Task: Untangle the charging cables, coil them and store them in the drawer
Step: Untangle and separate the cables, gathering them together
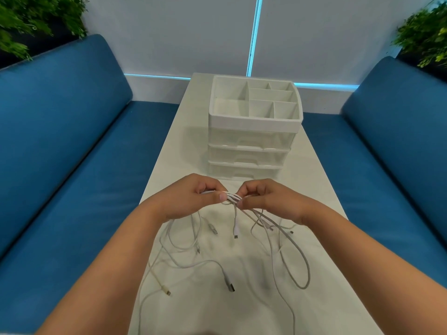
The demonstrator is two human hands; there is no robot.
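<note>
White table (321,165): your left hand (191,197) and right hand (268,199) pinch the still-tangled cables (232,198); nothing is coiled, and the drawers (246,154) are closed.

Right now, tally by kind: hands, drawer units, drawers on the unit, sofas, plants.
Hands: 2, left hand and right hand, both pinching the cable bundle
Drawer unit: 1
Drawers: 3, all shut
Blue sofas: 2
Plants: 2
Total: 10

Left hand (191,197), right hand (263,198) raised together, fingers curled, pinching
</note>
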